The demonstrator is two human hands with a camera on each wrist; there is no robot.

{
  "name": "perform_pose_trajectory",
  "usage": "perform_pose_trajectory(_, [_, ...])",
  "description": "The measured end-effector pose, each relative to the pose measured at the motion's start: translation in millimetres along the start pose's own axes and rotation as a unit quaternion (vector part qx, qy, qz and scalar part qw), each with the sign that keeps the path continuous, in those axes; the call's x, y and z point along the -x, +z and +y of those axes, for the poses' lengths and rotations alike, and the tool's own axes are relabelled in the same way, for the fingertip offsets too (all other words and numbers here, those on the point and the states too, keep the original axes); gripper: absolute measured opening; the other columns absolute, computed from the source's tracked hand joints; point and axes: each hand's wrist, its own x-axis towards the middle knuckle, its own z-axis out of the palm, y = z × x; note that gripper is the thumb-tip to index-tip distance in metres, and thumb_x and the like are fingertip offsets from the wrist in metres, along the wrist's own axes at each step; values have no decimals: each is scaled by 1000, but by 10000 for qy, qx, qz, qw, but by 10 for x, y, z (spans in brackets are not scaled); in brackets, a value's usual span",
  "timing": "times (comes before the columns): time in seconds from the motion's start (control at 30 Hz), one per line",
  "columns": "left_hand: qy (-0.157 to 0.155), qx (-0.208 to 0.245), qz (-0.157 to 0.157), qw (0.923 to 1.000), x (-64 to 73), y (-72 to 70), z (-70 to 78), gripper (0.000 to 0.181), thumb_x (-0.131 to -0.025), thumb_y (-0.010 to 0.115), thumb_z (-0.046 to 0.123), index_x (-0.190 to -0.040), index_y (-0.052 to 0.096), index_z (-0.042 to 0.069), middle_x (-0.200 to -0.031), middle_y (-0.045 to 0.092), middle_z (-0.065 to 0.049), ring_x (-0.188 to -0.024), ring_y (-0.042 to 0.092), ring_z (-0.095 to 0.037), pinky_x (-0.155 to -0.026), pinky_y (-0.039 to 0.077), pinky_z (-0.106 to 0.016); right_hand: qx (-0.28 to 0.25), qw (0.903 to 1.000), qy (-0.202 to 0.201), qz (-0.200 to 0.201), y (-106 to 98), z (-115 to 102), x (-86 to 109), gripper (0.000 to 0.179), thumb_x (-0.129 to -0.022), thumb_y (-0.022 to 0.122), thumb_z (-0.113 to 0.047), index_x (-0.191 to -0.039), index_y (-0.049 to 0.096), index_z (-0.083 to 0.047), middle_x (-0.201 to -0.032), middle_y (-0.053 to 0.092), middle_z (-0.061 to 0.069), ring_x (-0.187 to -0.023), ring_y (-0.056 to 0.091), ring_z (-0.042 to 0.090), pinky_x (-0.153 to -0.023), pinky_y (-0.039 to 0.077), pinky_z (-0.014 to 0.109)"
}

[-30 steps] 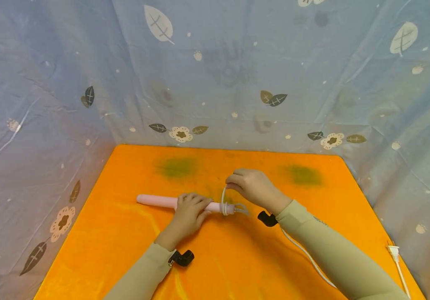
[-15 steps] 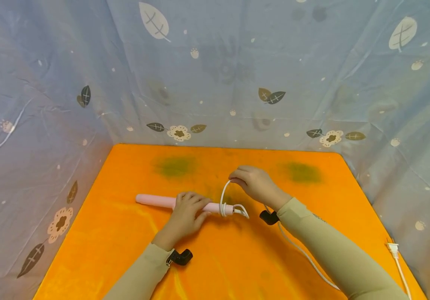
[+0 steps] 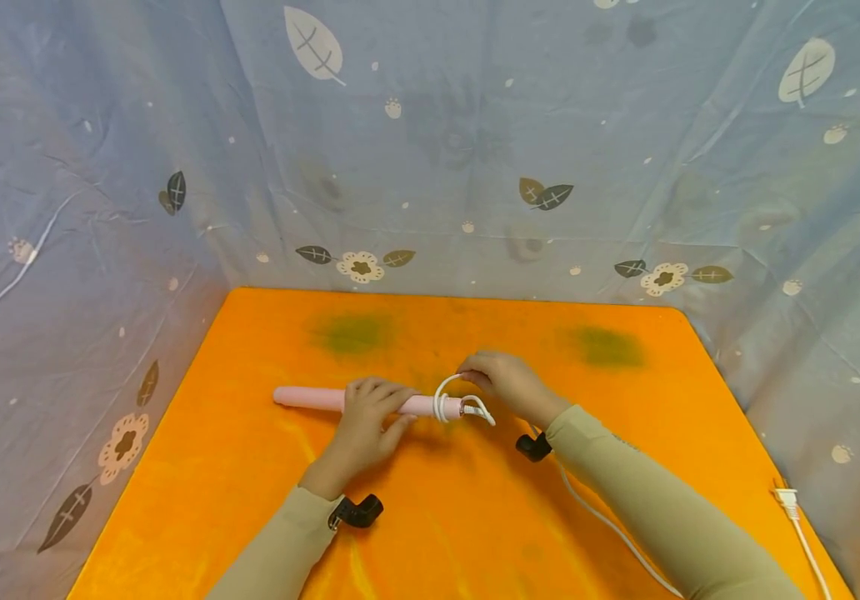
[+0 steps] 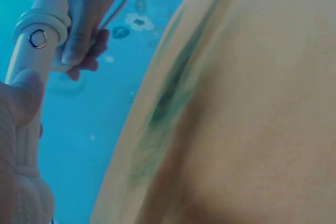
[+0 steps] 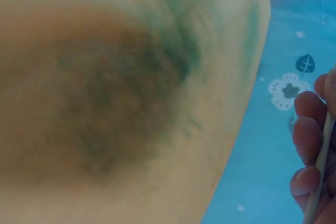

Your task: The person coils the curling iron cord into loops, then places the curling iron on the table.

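Observation:
A slim pink hair styling iron [image 3: 308, 398] lies across the middle of the view, its handle end to the right. My left hand [image 3: 364, 423] grips it around the handle, thumb on the near side. White cord [image 3: 440, 407] is looped around the handle close to its end. My right hand [image 3: 507, 383] pinches the cord just beyond that end, where a small loop arches up. A round button [image 4: 38, 39] shows on the handle in the left wrist view, below the coils. In the right wrist view the cord [image 5: 318, 182] runs along the curled fingers [image 5: 307, 136].
The orange table [image 3: 430, 517] has dark green smudges near its back. Patterned blue-grey curtains [image 3: 460, 150] enclose the back and sides. A white two-pin plug [image 3: 786, 498] lies at the right edge, and loose cord [image 3: 610, 521] trails under the right forearm.
The right hand rises with the cord, then comes down, so the loop above the handle is smaller now. The handle end has lifted slightly, and the left hand has shifted a little left.

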Motion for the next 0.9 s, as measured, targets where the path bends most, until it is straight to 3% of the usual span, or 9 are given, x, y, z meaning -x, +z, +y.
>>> perform_pose_trajectory(0.27, [-129,177,300,9993,-52,-19,-12,35,-85,75,26,-118,69,15,-112,67,-2,-100,52,-26,-85,28,-49,-219,9992,341,-29,14,-14,39,12,-96,62,-16,-102,71,-11,-90,65,-7,-75,59,9,-69,50,30])
perform_pose_trajectory(0.4, [-161,197,287,9993,-60,-5,-24,36,-85,74,26,-119,68,18,-113,67,-1,-100,52,-25,-86,27,-49,-155,9995,237,132,-51,5,42,9,-94,64,-13,-101,69,-13,-89,67,-5,-72,58,8,-67,49,30])
perform_pose_trajectory(0.7, [-199,147,154,9996,-65,7,-51,37,-86,74,27,-122,68,18,-114,66,-2,-103,51,-25,-89,27,-50,549,9899,-544,1185,-298,1,-34,11,-94,64,-18,-103,66,-13,-94,68,-1,-81,64,17,-69,52,35])
perform_pose_trajectory(0.9, [-198,155,103,9996,-69,6,-33,37,-86,74,27,-122,68,18,-114,66,-1,-103,51,-25,-90,27,-49,782,9901,-311,1123,-282,-26,-57,11,-94,64,-22,-103,67,-16,-94,68,-4,-83,64,15,-70,52,35])
